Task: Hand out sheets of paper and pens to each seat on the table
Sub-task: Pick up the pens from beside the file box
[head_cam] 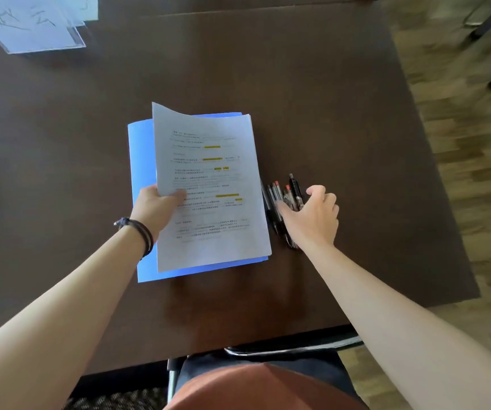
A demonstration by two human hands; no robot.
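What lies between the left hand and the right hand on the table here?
In the head view, the stack of printed sheets on a blue folder lies between the left hand, pinching its top sheet, and the right hand over the pens.

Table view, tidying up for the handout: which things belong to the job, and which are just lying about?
For the job:
printed sheets, top one lifted by the left hand
pens, under the right hand

Lying about:
blue folder
name stand
chair
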